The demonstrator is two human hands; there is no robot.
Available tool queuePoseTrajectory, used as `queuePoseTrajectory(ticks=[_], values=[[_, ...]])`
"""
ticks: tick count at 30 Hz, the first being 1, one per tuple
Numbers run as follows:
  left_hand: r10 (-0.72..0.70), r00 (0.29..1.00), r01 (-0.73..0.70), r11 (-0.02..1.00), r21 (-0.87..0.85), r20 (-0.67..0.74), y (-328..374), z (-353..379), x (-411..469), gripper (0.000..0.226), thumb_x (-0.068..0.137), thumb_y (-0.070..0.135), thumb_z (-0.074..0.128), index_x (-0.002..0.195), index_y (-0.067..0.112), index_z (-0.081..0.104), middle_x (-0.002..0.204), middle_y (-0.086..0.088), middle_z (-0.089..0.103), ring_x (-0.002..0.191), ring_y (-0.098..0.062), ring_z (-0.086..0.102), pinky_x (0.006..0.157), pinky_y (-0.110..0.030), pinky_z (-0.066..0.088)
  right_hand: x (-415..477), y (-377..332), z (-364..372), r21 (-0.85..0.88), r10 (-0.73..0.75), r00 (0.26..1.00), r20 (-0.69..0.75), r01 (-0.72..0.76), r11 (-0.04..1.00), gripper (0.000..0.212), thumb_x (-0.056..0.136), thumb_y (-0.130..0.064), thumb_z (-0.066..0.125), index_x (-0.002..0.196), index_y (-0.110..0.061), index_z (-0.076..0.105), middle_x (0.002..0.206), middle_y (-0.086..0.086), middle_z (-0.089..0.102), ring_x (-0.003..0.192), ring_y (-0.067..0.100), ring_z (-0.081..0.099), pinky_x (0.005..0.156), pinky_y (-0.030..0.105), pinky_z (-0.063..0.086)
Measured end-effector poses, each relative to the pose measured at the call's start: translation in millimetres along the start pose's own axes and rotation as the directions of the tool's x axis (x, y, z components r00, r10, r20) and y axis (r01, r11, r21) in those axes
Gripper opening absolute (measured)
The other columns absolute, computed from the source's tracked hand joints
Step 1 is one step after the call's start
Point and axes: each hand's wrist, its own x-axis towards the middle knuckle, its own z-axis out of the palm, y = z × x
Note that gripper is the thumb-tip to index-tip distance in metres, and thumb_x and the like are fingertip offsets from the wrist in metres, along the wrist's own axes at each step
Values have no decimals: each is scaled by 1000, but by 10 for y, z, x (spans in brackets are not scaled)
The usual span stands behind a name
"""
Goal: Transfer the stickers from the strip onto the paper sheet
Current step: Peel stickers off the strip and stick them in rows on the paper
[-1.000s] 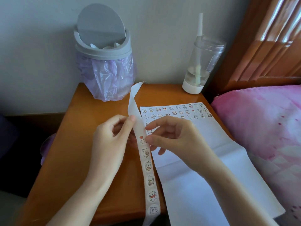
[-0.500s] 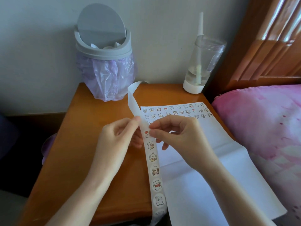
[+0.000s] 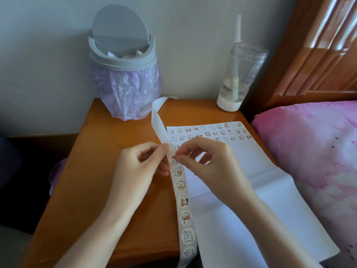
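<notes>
The right hand (image 3: 210, 163) is closing thumb and forefinger on the upper edge of the topmost sticker (image 3: 174, 159), the one with the red heart. It is apparently starting the next peel, though whether the edge is lifting yet is too small to tell. The left hand (image 3: 139, 167) is pinching the strip (image 3: 183, 200) beside that sticker, holding it raised over the table (image 3: 92, 180) just left of the paper sheet (image 3: 251, 190). Compared with a second ago, the strip is sitting further away, its bare tail is curling toward the bin (image 3: 123, 60), and the right fingertips have moved from the sticker's side to its top.
</notes>
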Motion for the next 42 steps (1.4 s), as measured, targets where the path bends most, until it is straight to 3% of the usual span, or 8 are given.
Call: queuePoseTrajectory(ticks=[6,12,16,21,25,42], values=[[-38,999,38,999,29,-2,4,-8,-9,24,91,21,59,74,11,72,62,-3,70,51,-10,63,52,-16,52,35,35,10,-162,-57,998,5,57,985,9,83,-32,69,78,-36,62,88,-19,56,85,7,50,67,16,40],[-51,998,53,996,78,-24,2,-8,-11,25,91,24,59,72,14,72,56,3,68,43,-3,55,44,-10,41,60,-51,-138,-2,-86,996,-15,86,996,13,85,-19,67,79,-30,64,80,-17,65,77,7,55,63,19,42],[-41,999,42,993,112,-15,0,0,-33,26,91,21,59,69,16,71,54,4,66,44,-2,55,44,-11,41,192,105,-428,39,73,996,-52,-71,997,10,84,-16,69,77,-24,67,68,-23,64,62,-3,54,57,12,41],[-42,999,43,993,108,-7,-5,14,-27,23,91,18,60,72,13,73,59,2,70,48,-2,60,45,-13,44,299,361,-534,13,315,949,8,-315,949,9,82,-14,70,75,-20,69,65,-9,67,51,-1,54,51,20,41],[-50,998,47,992,119,26,-15,25,-31,20,92,18,58,78,16,73,68,7,74,58,-5,69,47,-17,50,337,423,-507,3,358,934,13,-358,934,4,82,-11,71,78,-11,70,54,-11,61,39,-2,47,42,7,33],[-13,998,0,975,224,56,-71,28,-10,19,93,17,58,82,18,73,71,14,74,63,0,69,50,-17,53,410,552,-458,-34,323,946,26,-322,946,4,79,-14,75,75,-14,73,69,1,69,57,6,53,57,19,40]])
